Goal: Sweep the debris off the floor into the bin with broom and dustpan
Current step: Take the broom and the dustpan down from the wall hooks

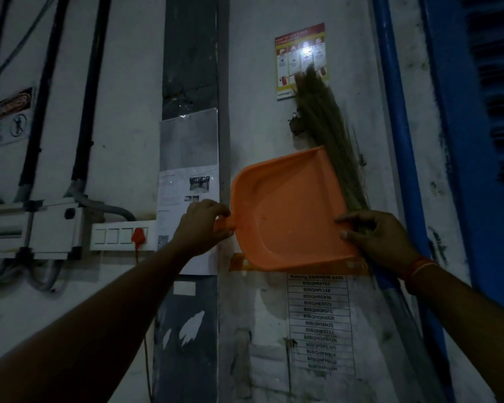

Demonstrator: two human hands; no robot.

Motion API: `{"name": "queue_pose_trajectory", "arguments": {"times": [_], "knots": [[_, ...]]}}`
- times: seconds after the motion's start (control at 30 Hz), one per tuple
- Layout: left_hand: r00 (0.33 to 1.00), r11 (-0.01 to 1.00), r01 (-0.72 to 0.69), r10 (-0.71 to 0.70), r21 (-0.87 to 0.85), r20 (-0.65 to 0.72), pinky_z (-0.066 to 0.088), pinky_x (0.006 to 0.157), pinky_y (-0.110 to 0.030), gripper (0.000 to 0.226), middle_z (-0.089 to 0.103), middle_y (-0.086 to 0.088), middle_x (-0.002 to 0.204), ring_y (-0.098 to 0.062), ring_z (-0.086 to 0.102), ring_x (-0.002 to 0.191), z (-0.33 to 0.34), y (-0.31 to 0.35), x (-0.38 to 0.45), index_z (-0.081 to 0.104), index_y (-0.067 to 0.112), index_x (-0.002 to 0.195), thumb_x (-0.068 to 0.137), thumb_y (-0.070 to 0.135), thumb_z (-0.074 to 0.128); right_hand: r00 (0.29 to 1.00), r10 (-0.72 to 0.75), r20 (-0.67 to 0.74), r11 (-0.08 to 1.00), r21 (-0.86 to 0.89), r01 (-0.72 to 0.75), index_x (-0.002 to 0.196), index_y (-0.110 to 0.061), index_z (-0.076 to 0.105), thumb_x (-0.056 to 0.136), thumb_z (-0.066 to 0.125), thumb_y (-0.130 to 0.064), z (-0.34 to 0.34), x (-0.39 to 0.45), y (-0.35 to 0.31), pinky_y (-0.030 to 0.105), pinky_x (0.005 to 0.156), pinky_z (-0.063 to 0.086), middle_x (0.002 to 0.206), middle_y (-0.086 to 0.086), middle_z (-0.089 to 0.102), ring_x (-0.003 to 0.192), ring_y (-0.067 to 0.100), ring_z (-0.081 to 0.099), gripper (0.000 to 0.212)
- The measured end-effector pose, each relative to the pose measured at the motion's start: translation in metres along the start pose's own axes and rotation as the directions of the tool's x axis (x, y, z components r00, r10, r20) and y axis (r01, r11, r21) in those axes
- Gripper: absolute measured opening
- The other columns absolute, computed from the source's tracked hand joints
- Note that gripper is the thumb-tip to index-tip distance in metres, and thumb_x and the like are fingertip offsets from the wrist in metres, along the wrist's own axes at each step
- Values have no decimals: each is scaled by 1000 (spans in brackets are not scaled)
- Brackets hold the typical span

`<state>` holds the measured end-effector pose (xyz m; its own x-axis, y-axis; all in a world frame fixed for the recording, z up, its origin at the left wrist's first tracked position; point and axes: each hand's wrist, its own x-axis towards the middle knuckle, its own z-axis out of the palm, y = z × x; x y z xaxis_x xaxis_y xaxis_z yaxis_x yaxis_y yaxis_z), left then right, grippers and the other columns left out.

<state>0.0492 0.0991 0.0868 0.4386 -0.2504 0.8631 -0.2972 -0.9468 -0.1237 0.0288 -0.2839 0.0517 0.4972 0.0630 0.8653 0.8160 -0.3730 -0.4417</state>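
Note:
An orange plastic dustpan (pixel 288 207) is held flat against the white wall, its handle pointing left. My left hand (pixel 204 225) grips that handle. My right hand (pixel 381 239) holds the pan's right edge, thumb on its face, and its fingers curl where the grass broom (pixel 329 132) passes behind the pan. The broom's brown bristles point up along the wall beside the pan's right side. Its lower part runs down behind my right arm and is mostly hidden. No floor, debris or bin is in view.
White switch boxes (pixel 56 228) with a red plug (pixel 138 235) and black cables sit on the wall at left. Paper notices (pixel 188 181), a fire poster (pixel 300 53) and a printed list (pixel 319 321) hang on the wall. A blue frame (pixel 399 141) rises at right.

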Motion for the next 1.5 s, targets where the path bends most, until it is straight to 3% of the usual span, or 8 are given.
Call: {"name": "queue_pose_trajectory", "arguments": {"times": [0.17, 0.37, 0.5, 0.67, 0.83, 1.0, 1.2, 1.5], "knots": [[969, 911, -165, 220, -378, 108, 58, 72, -23, 35, 63, 8, 109, -2, 66, 87, -10, 2, -21, 38, 25, 121, 96, 25, 62, 1000, 17, 26, 1000, -14, -17, 97, -33, 75, 77, 79, -11, -14, 7, 2, 45, 94, 54, 113, -12, 66, 108, 11, 61, 30], [859, 884, -308, 417, -352, 296, 56, 85, -31, 19, 63, 15, 102, -3, 63, 97, -25, 4, -30, 63, 33, 100, 97, 15, 57, 996, 20, 82, 999, -35, -17, 98, -27, 76, 78, 79, -9, -20, 5, 3, 42, 95, 54, 110, -12, 68, 105, 9, 62, 27], [790, 890, -217, 402, -402, 463, 52, 98, -26, 34, 65, 19, 122, 0, 62, 113, -37, 10, -34, 69, 37, 116, 96, 10, 59, 996, 39, 82, 999, -24, -37, 96, -29, 76, 77, 79, -11, -16, 2, 4, 39, 92, 55, 110, -11, 68, 104, 9, 62, 26], [777, 851, -127, 404, -509, 482, 55, 96, -31, 30, 72, 13, 113, -5, 68, 106, -45, 19, -43, 72, 31, 114, 95, 10, 63, 997, 34, 65, 999, 5, -34, 94, -31, 76, 77, 79, -10, -16, -5, 6, 24, 82, 57, 105, -10, 69, 102, 11, 64, 27], [863, 727, 140, 243, -673, 442, 60, 81, -34, 26, 74, -7, 106, -24, 72, 91, -47, 13, -86, 72, 9, 116, 94, 1, 60, 999, 29, -38, 998, 54, -27, 97, -29, 75, 81, 76, -8, -6, -20, 5, 49, 75, 60, 92, 2, 72, 84, 28, 69, 26], [937, 621, 332, -130, -710, 325, 59, 76, -33, 26, 76, -9, 99, -27, 73, 83, -38, 5, -172, 75, 13, 112, 92, 2, 63, 1000, -10, 28, 986, 167, 5, 98, -21, 75, 84, 73, -8, 27, -47, -21, 43, 68, 61, 94, 7, 71, 82, 30, 68, 19], [876, 531, 449, -418, -719, 239, 57, 71, -25, 29, 76, -1, 102, -22, 75, 86, -55, 9, -254, 71, 24, 121, 94, 15, 66, 988, -76, 132, 929, 370, 22, 98, -13, 74, 86, 69, -1, 110, -77, -68, 32, 45, 49, 78, 19, 66, 51, 23, 56, 17], [761, 552, 588, -626, -591, 173, 57, 83, -42, 38, 69, 14, 116, -13, 69, 99, -117, -21, -359, 61, 47, 127, 93, 30, 68, 938, -50, 343, 824, 545, -156, 100, -10, 74, 88, 66, 1, 256, -137, -135, 30, 50, 51, 81, 18, 65, 49, 20, 55, 18]]}}
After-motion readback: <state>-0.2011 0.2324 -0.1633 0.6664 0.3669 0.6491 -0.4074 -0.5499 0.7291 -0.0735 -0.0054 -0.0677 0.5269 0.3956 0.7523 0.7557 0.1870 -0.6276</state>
